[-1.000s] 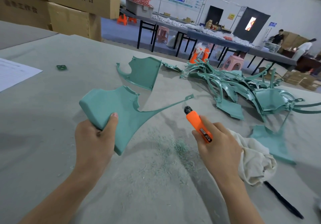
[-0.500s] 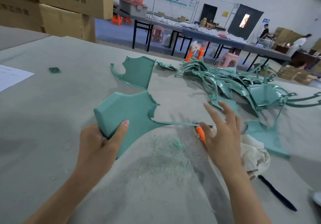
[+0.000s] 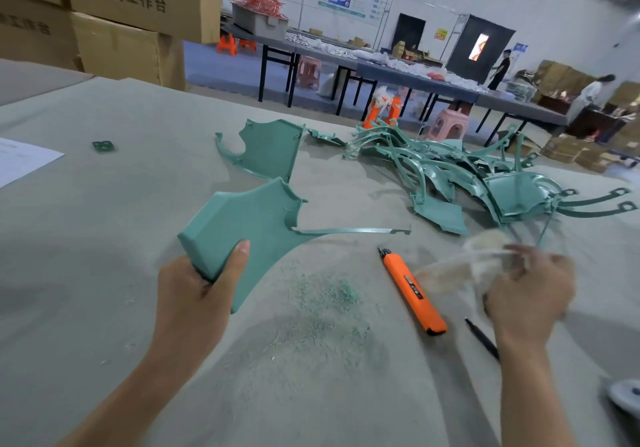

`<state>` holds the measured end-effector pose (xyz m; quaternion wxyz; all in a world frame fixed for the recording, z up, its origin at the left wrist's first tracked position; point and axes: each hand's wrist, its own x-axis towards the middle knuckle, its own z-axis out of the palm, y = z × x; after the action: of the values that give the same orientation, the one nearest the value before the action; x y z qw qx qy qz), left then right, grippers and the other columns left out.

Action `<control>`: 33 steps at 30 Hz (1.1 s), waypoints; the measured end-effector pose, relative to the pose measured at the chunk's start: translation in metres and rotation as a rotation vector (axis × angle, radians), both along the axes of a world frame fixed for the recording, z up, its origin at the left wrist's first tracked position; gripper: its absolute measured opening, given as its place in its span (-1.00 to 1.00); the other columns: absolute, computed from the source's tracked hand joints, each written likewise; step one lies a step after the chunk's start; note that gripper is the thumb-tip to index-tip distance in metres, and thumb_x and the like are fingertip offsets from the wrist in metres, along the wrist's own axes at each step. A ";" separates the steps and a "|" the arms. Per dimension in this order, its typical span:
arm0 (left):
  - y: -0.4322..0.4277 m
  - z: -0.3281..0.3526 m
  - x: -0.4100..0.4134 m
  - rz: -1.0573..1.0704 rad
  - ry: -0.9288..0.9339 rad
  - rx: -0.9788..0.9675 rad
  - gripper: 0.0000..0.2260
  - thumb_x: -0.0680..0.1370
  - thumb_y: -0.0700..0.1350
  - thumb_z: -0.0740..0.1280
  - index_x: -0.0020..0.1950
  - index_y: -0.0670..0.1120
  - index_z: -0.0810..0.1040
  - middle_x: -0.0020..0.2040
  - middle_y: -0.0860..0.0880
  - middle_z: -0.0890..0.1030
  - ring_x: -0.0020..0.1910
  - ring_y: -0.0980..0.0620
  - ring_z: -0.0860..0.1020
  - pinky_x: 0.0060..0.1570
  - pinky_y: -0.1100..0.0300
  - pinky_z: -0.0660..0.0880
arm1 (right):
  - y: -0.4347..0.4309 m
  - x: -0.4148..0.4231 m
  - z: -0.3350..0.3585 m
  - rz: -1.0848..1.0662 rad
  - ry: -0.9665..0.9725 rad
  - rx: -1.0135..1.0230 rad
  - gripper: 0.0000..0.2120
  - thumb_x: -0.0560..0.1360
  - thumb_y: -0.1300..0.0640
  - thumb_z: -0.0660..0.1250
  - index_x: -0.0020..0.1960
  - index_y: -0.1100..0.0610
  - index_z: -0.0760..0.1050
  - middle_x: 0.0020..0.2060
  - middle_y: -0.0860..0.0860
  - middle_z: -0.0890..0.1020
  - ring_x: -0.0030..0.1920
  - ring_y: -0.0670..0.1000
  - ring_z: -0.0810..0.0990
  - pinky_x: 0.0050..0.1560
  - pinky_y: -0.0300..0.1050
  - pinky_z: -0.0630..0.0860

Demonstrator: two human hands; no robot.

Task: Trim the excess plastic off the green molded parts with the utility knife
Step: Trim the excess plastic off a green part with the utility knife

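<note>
The utility knife now lies released; right hand apparently clutches a blurred cloth, left hand grips the green part.

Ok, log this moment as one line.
left hand: grips green molded part | right hand: holds white cloth | utility knife: on table, untouched

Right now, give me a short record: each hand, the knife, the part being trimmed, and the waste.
left hand: grips the green molded part by its thick corner
right hand: holds a white cloth, blurred
utility knife: lies on the table, in neither hand
shavings: green heap on the table between the hands
other green parts: piled beyond the knife
</note>
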<state>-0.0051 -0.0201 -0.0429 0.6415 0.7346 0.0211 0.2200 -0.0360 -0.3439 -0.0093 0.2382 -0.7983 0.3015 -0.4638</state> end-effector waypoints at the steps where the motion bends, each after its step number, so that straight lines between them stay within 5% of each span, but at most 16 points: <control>1: -0.001 0.000 0.000 -0.002 0.000 -0.004 -0.62 0.38 0.14 0.37 -0.36 -0.18 0.51 -0.37 -0.27 0.58 -0.52 0.11 0.42 -0.55 0.19 0.35 | 0.011 0.000 0.013 0.001 -0.215 -0.108 -0.65 0.43 0.47 0.17 0.11 0.32 0.61 -0.02 0.22 0.49 -0.06 0.18 0.47 0.02 -0.37 0.32; 3: -0.002 -0.002 -0.001 0.003 -0.002 -0.019 -0.67 0.39 0.13 0.42 -0.37 -0.10 0.52 -0.41 -0.16 0.60 -0.50 0.11 0.45 -0.51 0.18 0.40 | 0.034 0.006 0.031 0.123 -0.456 -0.320 -0.69 0.47 0.40 0.19 0.12 0.27 0.61 -0.06 0.02 0.41 -0.09 0.04 0.43 0.03 -0.48 0.28; 5: -0.002 -0.002 -0.002 0.005 -0.009 -0.042 -0.74 0.38 0.14 0.37 -0.38 -0.01 0.51 -0.45 0.06 0.59 -0.49 0.20 0.48 -0.50 0.22 0.43 | 0.062 0.019 0.037 0.407 -0.374 -0.491 -0.76 0.54 0.32 0.24 0.15 0.29 0.59 -0.03 0.09 0.45 0.00 0.01 0.43 0.13 -0.44 0.28; 7: 0.001 0.000 -0.002 0.018 -0.019 -0.060 -0.79 0.37 0.13 0.34 -0.39 0.05 0.49 -0.47 0.20 0.56 -0.48 0.26 0.51 -0.54 0.35 0.40 | 0.080 0.032 0.029 0.650 -0.023 -0.634 -0.76 0.56 0.21 0.35 0.19 0.26 0.59 0.06 0.19 0.53 0.13 0.10 0.43 0.27 -0.23 0.33; 9: 0.007 0.003 0.002 0.050 -0.044 -0.076 -0.80 0.37 0.12 0.35 -0.39 0.06 0.48 -0.51 0.18 0.54 -0.49 0.25 0.51 -0.56 0.35 0.39 | 0.077 0.045 0.018 0.670 0.431 -0.756 -0.68 0.57 0.11 0.38 0.31 0.10 0.56 0.16 0.08 0.59 0.25 0.17 0.44 0.30 0.03 0.31; 11: 0.013 0.004 0.006 0.069 -0.093 -0.050 -0.79 0.38 0.10 0.35 -0.37 0.01 0.48 -0.48 0.15 0.53 -0.50 0.14 0.48 -0.55 0.29 0.38 | 0.069 0.050 0.018 0.731 0.577 -0.736 -0.60 0.54 0.28 0.32 0.35 0.06 0.54 0.13 0.05 0.65 0.18 0.18 0.55 0.18 0.04 0.41; 14: 0.015 0.004 0.008 0.063 -0.141 -0.063 -0.79 0.42 0.04 0.39 -0.34 -0.02 0.49 -0.41 0.08 0.54 -0.48 0.16 0.45 -0.51 0.39 0.37 | 0.066 0.049 0.028 0.799 0.382 -0.802 -0.60 0.35 0.36 0.18 0.07 0.23 0.68 -0.12 0.12 0.73 -0.16 0.21 0.69 -0.07 0.09 0.60; 17: 0.011 0.005 0.008 0.044 -0.157 -0.116 -0.76 0.49 -0.14 0.45 -0.31 0.10 0.49 -0.42 0.30 0.58 -0.40 0.36 0.54 -0.47 0.51 0.40 | 0.064 0.054 0.038 0.680 0.150 -0.966 -0.67 0.43 0.31 0.14 -0.07 0.22 0.68 -0.22 0.08 0.72 -0.20 0.13 0.68 0.19 0.16 0.53; 19: 0.009 0.006 0.008 0.039 -0.167 -0.137 -0.78 0.49 -0.17 0.42 -0.27 0.09 0.50 -0.41 0.41 0.56 -0.38 0.43 0.54 -0.47 0.54 0.39 | 0.062 0.057 0.042 0.678 -0.023 -0.877 -0.72 0.40 0.47 0.24 -0.06 0.27 0.68 -0.21 0.10 0.71 -0.18 0.13 0.66 0.25 0.14 0.47; 21: 0.009 0.007 0.007 0.046 -0.176 -0.135 -0.82 0.48 -0.14 0.42 -0.26 0.07 0.51 -0.40 0.42 0.55 -0.38 0.44 0.53 -0.47 0.55 0.39 | 0.070 0.054 0.042 0.727 -0.162 -0.582 -0.69 0.36 0.54 0.27 -0.04 0.30 0.66 -0.20 0.02 0.69 -0.19 0.05 0.63 0.21 -0.04 0.50; 23: 0.010 0.004 0.008 0.065 -0.168 -0.113 -0.77 0.47 -0.11 0.45 -0.32 0.08 0.48 -0.45 0.32 0.56 -0.40 0.43 0.52 -0.49 0.52 0.38 | 0.081 0.052 0.047 0.674 -0.322 -0.183 -0.71 0.39 0.46 0.25 -0.07 0.17 0.63 -0.26 -0.15 0.62 -0.27 -0.18 0.54 -0.09 -0.31 0.48; 26: 0.015 0.002 0.010 0.112 -0.144 -0.089 -0.71 0.48 -0.09 0.46 -0.37 0.05 0.43 -0.45 0.17 0.50 -0.44 0.40 0.50 -0.48 0.47 0.36 | 0.090 0.053 0.056 0.550 -0.483 0.076 -0.76 0.36 0.38 0.23 -0.30 0.05 0.45 -0.43 -0.17 0.44 -0.40 -0.23 0.36 -0.33 -0.26 0.27; 29: 0.015 0.005 0.010 0.092 -0.148 -0.106 -0.74 0.48 -0.13 0.44 -0.33 0.11 0.46 -0.44 0.26 0.57 -0.40 0.44 0.51 -0.45 0.52 0.39 | 0.110 0.052 0.052 0.595 -0.219 -0.222 -0.88 0.29 0.36 0.27 -0.32 0.18 0.49 -0.45 -0.10 0.48 -0.38 -0.15 0.41 -0.29 -0.25 0.38; 32: 0.008 0.003 0.006 0.039 -0.120 -0.134 -0.73 0.48 -0.16 0.45 -0.36 0.06 0.49 -0.42 0.34 0.58 -0.43 0.37 0.53 -0.46 0.38 0.44 | 0.133 0.059 0.027 0.656 0.406 -0.653 -0.75 0.45 0.24 0.28 0.10 0.13 0.59 -0.07 0.03 0.63 0.00 0.08 0.56 0.29 0.05 0.36; 33: 0.007 0.002 0.005 0.029 -0.116 -0.141 -0.73 0.48 -0.17 0.45 -0.37 0.05 0.49 -0.43 0.31 0.58 -0.45 0.35 0.53 -0.48 0.35 0.44 | 0.138 0.062 0.019 0.725 0.475 -0.686 -0.71 0.48 0.21 0.28 0.18 0.15 0.56 0.01 0.07 0.61 0.07 0.15 0.52 0.31 0.08 0.33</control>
<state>-0.0005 -0.0131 -0.0409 0.6886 0.6732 0.0101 0.2695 0.0257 -0.2060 0.0100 0.0343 -0.9655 -0.1156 -0.2309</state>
